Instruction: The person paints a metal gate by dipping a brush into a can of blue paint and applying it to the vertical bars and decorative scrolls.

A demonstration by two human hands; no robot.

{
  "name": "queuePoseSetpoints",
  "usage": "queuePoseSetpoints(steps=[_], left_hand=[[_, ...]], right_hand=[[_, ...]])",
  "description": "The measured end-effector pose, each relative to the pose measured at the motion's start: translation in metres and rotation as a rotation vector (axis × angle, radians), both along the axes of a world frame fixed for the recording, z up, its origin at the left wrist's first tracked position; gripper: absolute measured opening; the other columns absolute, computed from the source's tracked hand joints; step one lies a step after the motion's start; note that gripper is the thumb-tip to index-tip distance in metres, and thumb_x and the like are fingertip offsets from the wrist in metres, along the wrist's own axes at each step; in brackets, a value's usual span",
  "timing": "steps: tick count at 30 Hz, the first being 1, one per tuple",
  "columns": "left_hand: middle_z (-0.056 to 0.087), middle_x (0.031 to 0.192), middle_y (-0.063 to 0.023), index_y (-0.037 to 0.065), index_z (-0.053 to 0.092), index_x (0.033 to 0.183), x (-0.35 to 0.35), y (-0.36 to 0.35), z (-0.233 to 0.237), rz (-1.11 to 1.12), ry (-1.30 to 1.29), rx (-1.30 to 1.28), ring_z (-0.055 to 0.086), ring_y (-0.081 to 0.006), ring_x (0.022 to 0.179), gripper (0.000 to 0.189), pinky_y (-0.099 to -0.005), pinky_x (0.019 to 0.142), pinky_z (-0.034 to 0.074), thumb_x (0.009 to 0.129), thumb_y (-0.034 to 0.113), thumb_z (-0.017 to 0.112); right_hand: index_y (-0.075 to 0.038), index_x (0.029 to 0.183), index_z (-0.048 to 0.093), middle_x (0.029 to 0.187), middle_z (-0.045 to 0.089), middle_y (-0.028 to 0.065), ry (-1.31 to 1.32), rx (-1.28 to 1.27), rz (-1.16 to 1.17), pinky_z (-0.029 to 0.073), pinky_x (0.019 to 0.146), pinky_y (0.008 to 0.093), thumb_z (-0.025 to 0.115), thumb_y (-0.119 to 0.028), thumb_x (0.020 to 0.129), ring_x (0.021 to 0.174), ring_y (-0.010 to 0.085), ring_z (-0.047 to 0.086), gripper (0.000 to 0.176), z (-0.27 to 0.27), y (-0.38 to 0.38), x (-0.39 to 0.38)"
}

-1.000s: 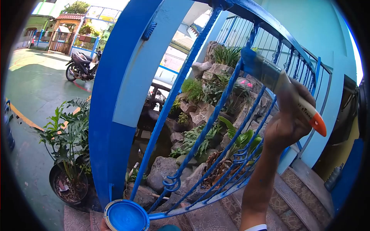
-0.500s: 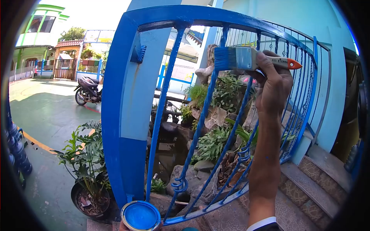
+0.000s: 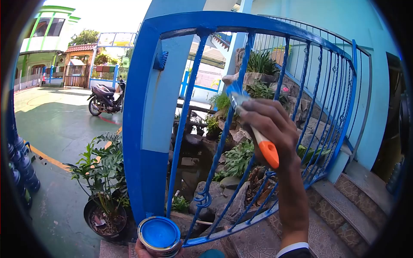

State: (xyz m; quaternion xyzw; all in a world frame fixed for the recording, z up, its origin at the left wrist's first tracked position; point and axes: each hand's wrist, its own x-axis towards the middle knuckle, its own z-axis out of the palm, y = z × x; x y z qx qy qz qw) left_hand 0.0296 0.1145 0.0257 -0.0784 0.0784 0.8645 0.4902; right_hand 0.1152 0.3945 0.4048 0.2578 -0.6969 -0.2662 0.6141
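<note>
My right hand (image 3: 275,127) is closed round a paintbrush (image 3: 265,146) with an orange-tipped handle. The brush is tilted, its blue-coated bristles up and to the left, against or just in front of a twisted bar of the blue metal railing (image 3: 189,22). Low in view, my left hand (image 3: 142,249) grips an open paint can (image 3: 160,250) from its left side; only part of that hand shows. Bright blue paint fills the can nearly to the rim. The can is close to the foot of the railing's end post (image 3: 137,129).
A potted plant (image 3: 105,172) stands left of the post. Behind the bars are rocks (image 3: 232,193), greenery and dark water. Tiled steps (image 3: 340,219) rise on the right. A parked motorcycle (image 3: 105,99) and large water bottles (image 3: 26,172) are farther left.
My right hand has moved left and down, and the brush has turned from nearly level to steeply tilted. The view has shifted slightly. The paint can stays in my left hand.
</note>
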Motion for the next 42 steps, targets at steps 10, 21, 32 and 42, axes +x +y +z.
queuePoseSetpoints(steps=[10, 21, 32, 42], left_hand=[[0.062, 0.15, -0.0202, 0.012, 0.057, 0.151, -0.01, 0.016, -0.023, 0.05, -0.001, 0.073, 0.057, -0.0482, 0.137, 0.071, -0.0737, 0.111, 0.045, 0.102, 0.061, 0.046], [0.062, 0.15, -0.0183, 0.012, 0.059, 0.148, -0.009, 0.018, -0.026, 0.07, -0.013, 0.069, 0.057, -0.0464, 0.138, 0.062, -0.0734, 0.112, 0.045, 0.104, 0.053, 0.047], [0.065, 0.146, -0.0185, 0.01, 0.061, 0.146, -0.005, 0.007, 0.002, 0.058, -0.078, 0.097, 0.061, -0.0448, 0.133, 0.06, -0.0696, 0.108, 0.051, 0.104, 0.052, 0.049], [0.063, 0.148, -0.0199, 0.01, 0.058, 0.149, -0.006, 0.01, -0.014, 0.076, -0.012, 0.106, 0.059, -0.0482, 0.135, 0.065, -0.0724, 0.108, 0.05, 0.104, 0.055, 0.046]], right_hand=[[0.001, 0.107, 0.074, 0.092, 0.079, 0.0113, 0.198, -0.488, 0.423, 0.063, 0.074, 0.0288, 0.083, -0.012, 0.094, 0.082, 0.0163, 0.077, 0.02, 0.088, -0.032, -0.005], [-0.004, 0.088, 0.07, 0.071, 0.074, 0.0069, 0.19, -0.324, 0.037, 0.057, 0.059, 0.0273, 0.077, -0.011, 0.095, 0.063, 0.0142, 0.073, 0.012, 0.089, -0.073, 0.004], [-0.001, 0.088, 0.07, 0.087, 0.074, 0.0104, 0.121, -0.221, -0.084, 0.058, 0.073, 0.0294, 0.075, -0.002, 0.089, 0.079, 0.0139, 0.073, 0.005, 0.084, -0.072, 0.005], [0.003, 0.099, 0.072, 0.099, 0.075, 0.0136, 0.244, -0.305, 0.134, 0.058, 0.079, 0.0317, 0.078, -0.004, 0.096, 0.088, 0.0172, 0.072, 0.01, 0.068, -0.009, 0.004]])
